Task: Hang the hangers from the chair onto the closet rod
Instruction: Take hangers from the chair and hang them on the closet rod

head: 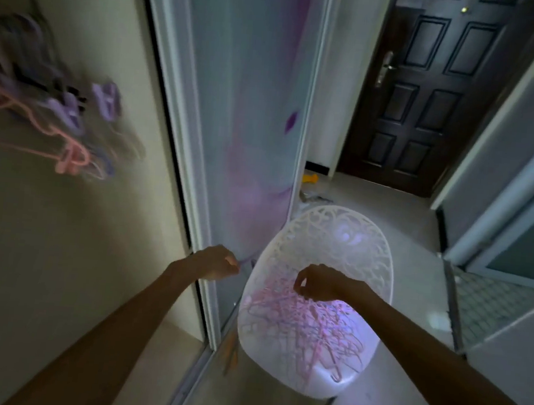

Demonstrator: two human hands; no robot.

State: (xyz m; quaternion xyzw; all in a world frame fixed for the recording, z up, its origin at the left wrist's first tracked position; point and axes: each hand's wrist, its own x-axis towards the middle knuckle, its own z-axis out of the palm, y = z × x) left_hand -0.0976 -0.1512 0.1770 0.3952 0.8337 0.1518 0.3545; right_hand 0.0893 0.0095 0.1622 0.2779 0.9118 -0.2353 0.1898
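Observation:
A white openwork chair point(337, 237) stands by the sliding closet door, its seat heaped with several thin pink and purple hangers point(306, 328). My left hand point(218, 262) is curled just left of the chair's edge and pinches a thin purple hanger point(248, 258). My right hand point(316, 284) hovers over the pile with curled fingers; whether it holds a hanger wire is unclear. Inside the closet at upper left, several pink and purple hangers point(63, 113) hang blurred. The rod itself is not visible.
The frosted sliding closet door point(255, 104) with a white frame stands between the closet opening and the chair. A dark panelled door point(430, 87) is at the back. Small yellow objects point(309, 177) lie on the tiled floor. A glass door point(515, 230) is at right.

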